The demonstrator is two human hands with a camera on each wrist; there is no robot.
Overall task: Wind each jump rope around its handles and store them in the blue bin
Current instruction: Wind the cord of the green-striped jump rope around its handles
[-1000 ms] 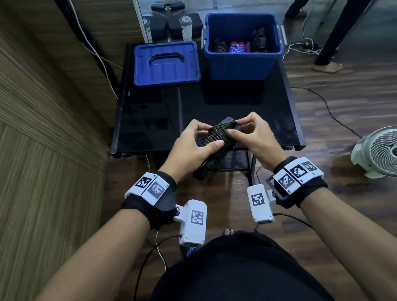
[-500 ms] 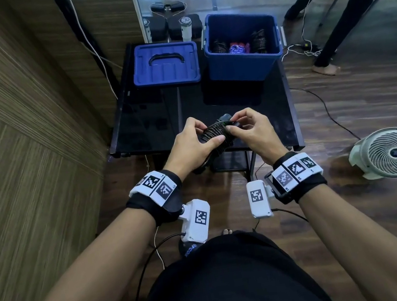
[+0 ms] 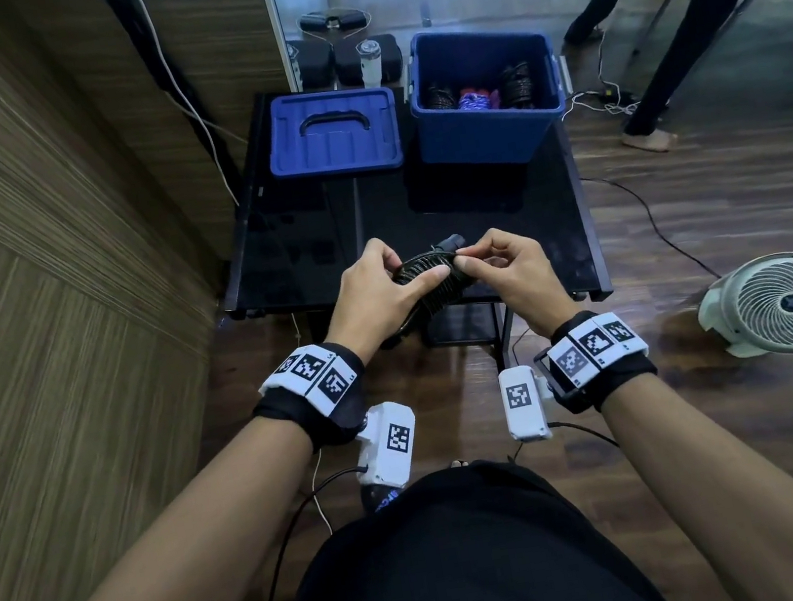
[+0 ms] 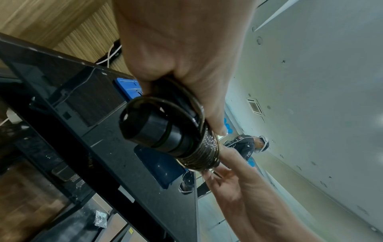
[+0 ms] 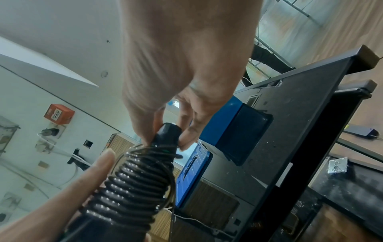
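A black jump rope (image 3: 432,276) is wound in tight coils around its black handles (image 4: 153,131), held above the near edge of the black table (image 3: 312,241). My left hand (image 3: 382,292) grips the wound bundle (image 5: 132,185) from the left, thumb lying across the coils. My right hand (image 3: 498,268) pinches the thin cord at the handles' far end (image 5: 167,135). The open blue bin (image 3: 487,130) stands at the table's back right and holds several wound ropes (image 3: 474,98).
The bin's blue lid (image 3: 331,134) lies flat at the table's back left. A wood-panelled wall runs along the left. A white floor fan (image 3: 784,303) sits on the floor to the right. A person's legs (image 3: 681,11) stand beyond the bin, near loose cables.
Both hands have shifted slightly forward and up with the bundle. My right fingers moved along the coils to the handles' far end.
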